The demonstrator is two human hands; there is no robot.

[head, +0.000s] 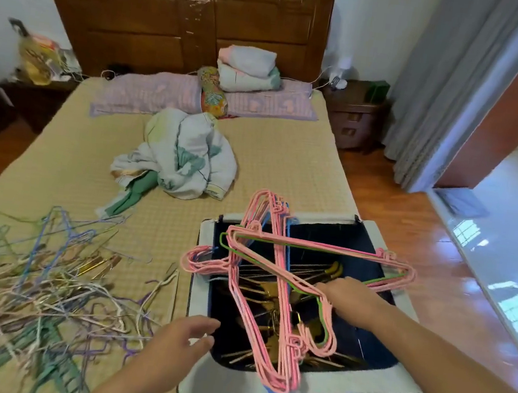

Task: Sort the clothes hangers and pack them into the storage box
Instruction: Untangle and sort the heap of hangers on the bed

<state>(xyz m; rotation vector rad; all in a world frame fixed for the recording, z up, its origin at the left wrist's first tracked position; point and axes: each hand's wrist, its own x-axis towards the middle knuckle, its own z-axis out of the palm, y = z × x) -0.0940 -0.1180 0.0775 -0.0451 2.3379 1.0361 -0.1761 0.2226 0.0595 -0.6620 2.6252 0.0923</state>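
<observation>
Right hand (pixel 349 300) pinching pink hangers (pixel 276 283) over the storage box (pixel 319 385); left hand (pixel 181 338) spread, hovering beside its rim.

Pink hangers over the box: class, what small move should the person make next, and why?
Probably lower the pink hangers flat into the storage box. The right hand holds them where two bundles cross, their ends jutting past the rim. The left hand hovers open at the box's near corner, free to steady it.

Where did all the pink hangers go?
The pink hangers lie across the open storage box on the bed's right side, by the right hand.
</observation>
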